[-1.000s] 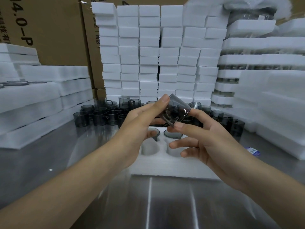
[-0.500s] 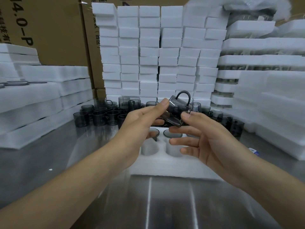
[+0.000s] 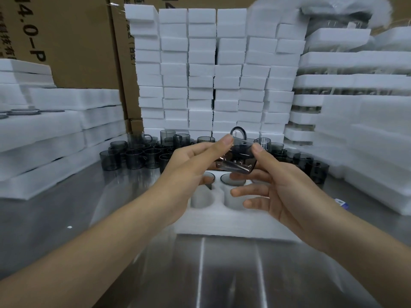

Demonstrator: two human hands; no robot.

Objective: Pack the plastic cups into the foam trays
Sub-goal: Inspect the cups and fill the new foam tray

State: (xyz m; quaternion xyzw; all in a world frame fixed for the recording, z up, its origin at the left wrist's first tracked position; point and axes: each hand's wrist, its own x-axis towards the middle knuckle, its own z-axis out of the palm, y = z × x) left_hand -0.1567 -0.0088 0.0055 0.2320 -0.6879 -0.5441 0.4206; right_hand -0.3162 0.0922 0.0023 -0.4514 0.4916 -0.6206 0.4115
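Head view: left hand (image 3: 186,165) and right hand (image 3: 282,187) both pinch the cup (image 3: 238,158), tilted handle-up above the foam tray (image 3: 222,223). Best to level it, centre it over an empty pocket (image 3: 201,197) and seat it gently.

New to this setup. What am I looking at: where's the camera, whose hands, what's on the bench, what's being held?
There is no robot here. A person works with bare hands, and every picture comes from one wide-angle camera worn on their head, looking forward and down.

The left hand and right hand together pinch one smoky transparent cup, tilted with its handle pointing up. They hold it above a white foam tray that lies on a steel table.

The tray's two near pockets are empty. The two far ones seem to hold cups already.

Behind the tray stand many loose cups. Around them are stacks of foam and cardboard boxes.
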